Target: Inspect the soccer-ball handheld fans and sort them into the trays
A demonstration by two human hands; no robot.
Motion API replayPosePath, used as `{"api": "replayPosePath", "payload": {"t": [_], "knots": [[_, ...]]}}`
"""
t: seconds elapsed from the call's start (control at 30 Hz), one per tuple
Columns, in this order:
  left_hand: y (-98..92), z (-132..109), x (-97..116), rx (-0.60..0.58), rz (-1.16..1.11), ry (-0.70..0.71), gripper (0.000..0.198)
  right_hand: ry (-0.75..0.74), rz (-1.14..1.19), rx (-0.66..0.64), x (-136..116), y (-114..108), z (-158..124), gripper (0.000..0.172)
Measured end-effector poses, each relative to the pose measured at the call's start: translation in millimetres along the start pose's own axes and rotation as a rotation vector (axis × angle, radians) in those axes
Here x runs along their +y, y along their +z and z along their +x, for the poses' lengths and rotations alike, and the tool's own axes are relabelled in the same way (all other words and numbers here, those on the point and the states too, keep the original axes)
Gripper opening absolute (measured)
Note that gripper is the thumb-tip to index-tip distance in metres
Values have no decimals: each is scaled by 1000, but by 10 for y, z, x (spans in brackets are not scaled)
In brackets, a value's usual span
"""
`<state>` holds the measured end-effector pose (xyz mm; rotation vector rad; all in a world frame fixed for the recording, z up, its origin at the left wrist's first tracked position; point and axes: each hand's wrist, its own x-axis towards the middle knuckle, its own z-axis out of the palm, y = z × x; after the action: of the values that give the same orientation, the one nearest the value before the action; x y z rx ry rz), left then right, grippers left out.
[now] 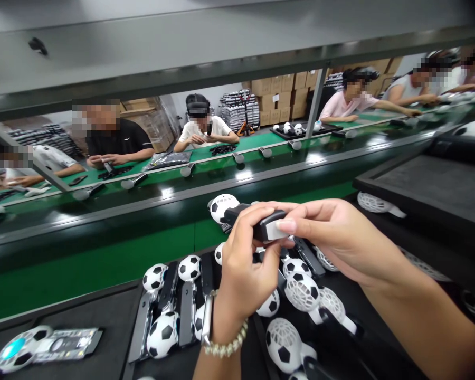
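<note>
A handheld fan (224,207) with a white and black football-patterned head is held up over the trays, its dark handle pointing towards me. My left hand (241,261) is closed around the handle. At the handle's near end, my right hand (336,227) is closed, with its thumb pressed on a light grey end face (272,230). The fingers hide much of the handle. Below my hands, more football fans (163,333) lie in a black tray. Several fan heads with white mesh grilles (302,291) lie to the right of my left wrist.
At lower left, an opened fan (43,345) with exposed inner parts lies on a black tray (98,311). A conveyor belt (253,171) carrying spaced-out parts runs beyond. Stacked black trays (423,179) stand at right. Co-workers (203,129) sit across the line; a metal beam (182,47) spans overhead.
</note>
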<state>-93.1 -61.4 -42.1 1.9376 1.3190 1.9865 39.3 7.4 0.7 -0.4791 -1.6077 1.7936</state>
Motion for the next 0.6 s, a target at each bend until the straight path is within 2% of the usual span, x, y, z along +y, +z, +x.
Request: {"api": "replayPosePath", "payload": {"t": [0.23,0.6], "knots": [[3,1,-8,-8,-49,-23,51,11,-26,14,-10,4,4,20],[2,13,12,-6,-1,1,47,-5,-29,6,18,-13,-3,18]]}}
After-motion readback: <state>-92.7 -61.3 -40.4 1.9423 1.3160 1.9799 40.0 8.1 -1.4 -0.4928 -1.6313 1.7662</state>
